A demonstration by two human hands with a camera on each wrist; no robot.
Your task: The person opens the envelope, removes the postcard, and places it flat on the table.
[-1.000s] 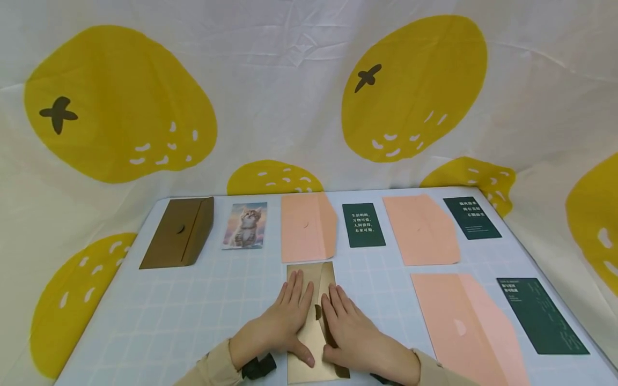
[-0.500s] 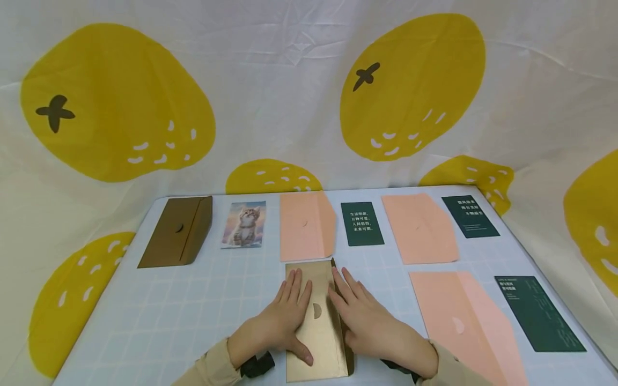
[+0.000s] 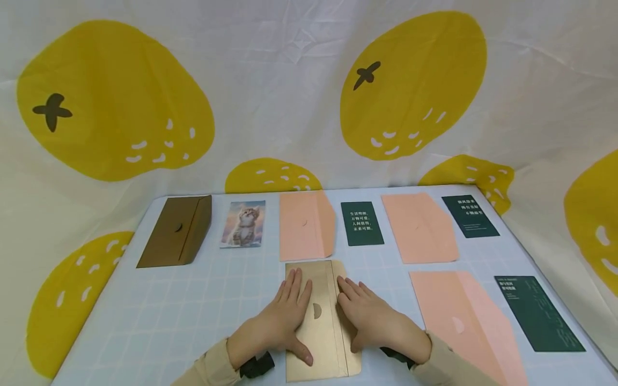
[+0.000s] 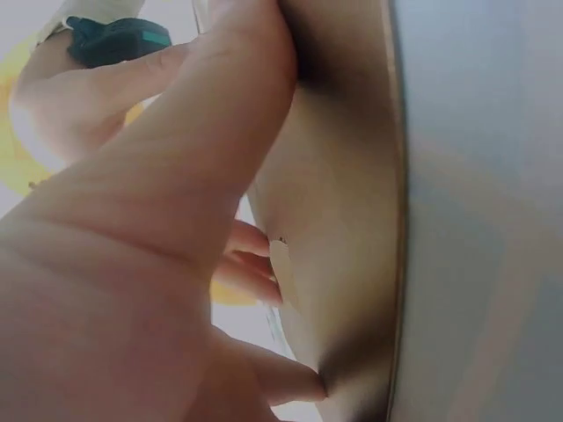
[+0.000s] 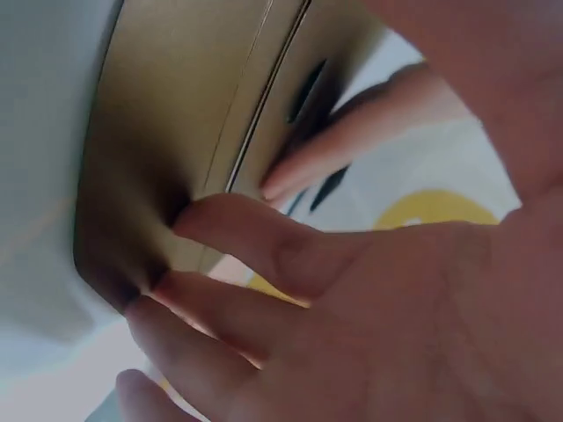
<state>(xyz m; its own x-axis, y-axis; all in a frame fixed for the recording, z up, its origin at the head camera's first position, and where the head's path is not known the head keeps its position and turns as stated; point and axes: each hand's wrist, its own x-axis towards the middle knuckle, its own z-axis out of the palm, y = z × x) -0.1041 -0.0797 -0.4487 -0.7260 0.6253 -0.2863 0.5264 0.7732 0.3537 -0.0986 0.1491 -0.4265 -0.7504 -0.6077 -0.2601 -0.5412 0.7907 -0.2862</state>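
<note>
A gold envelope (image 3: 324, 348) lies flat at the near middle of the table, its flap (image 3: 354, 365) folded out to the right. A half-moon notch shows on its face. My left hand (image 3: 285, 317) rests spread on the envelope's left part, thumb apart from the other fingers. On the flap side, my right hand (image 3: 374, 317) touches the opened flap with its fingertips. From the right wrist, the fingertips press the gold flap (image 5: 158, 97) beyond its crease. The left wrist view has my left hand (image 4: 176, 202) against the gold envelope (image 4: 352, 211).
A brown envelope (image 3: 166, 236) and a kitten card (image 3: 245, 225) lie at the back left. Pink envelopes (image 3: 301, 230), (image 3: 420, 230), (image 3: 463, 316) and green cards (image 3: 362, 236), (image 3: 470, 225), (image 3: 536, 316) lie behind and to the right. A fruit-print cloth (image 3: 280, 107) hangs behind the table.
The envelope's flap has swung out from over its face, stood up at the edge, and now lies flat to the right. My right hand moved right with it; my left stayed.
</note>
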